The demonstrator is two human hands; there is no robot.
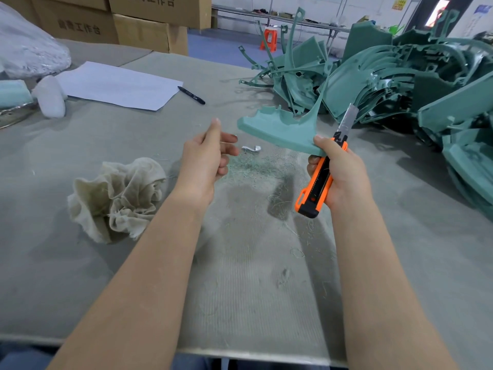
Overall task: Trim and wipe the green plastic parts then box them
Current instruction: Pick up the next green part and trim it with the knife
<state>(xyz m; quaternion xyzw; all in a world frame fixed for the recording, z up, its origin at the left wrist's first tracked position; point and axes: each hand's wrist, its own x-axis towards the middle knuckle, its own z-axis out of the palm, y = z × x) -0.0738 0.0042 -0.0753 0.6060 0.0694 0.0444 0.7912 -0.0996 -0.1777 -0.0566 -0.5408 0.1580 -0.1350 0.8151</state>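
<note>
My right hand (338,172) grips an orange and black utility knife (320,180) with its blade pointing up. The same hand's thumb pins a corner of a green plastic part (282,126), held above the table. My left hand (208,156) hovers just left of that part, fingers loosely curled, holding nothing. A crumpled beige cloth (120,198) lies on the table to the left of my left forearm. A big pile of green plastic parts (400,76) fills the table's far right.
Green shavings (253,166) litter the grey table (240,289) under my hands. A white paper sheet (120,85) and a black pen (191,95) lie at the back left. Cardboard boxes (149,22) stand behind. White wrapped items (50,96) sit at far left.
</note>
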